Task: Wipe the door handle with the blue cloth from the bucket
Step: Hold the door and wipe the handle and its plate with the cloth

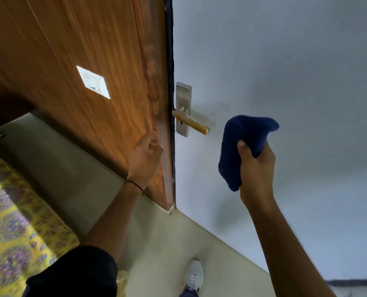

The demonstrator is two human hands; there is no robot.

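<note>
The blue cloth (pixel 240 146) is bunched in our right hand (pixel 256 168), whose grip is closed tight around its middle, with the ends sticking out above and below the fist. It is held up near the free end of the door handle (pixel 192 122), just beside it and not touching. Our left hand (pixel 145 159) rests half-curled against the wooden door (pixel 92 61) by its edge, holding nothing; its fingertips are blurred. Nearer us, a white shoe (pixel 194 275) and a patterned yellow fabric (pixel 17 221) are cut off by the frame. Farther off, the handle's metal plate (pixel 183 97) sits on the grey surface (pixel 285 71), and a white label (pixel 93 82) is unreadable.
</note>
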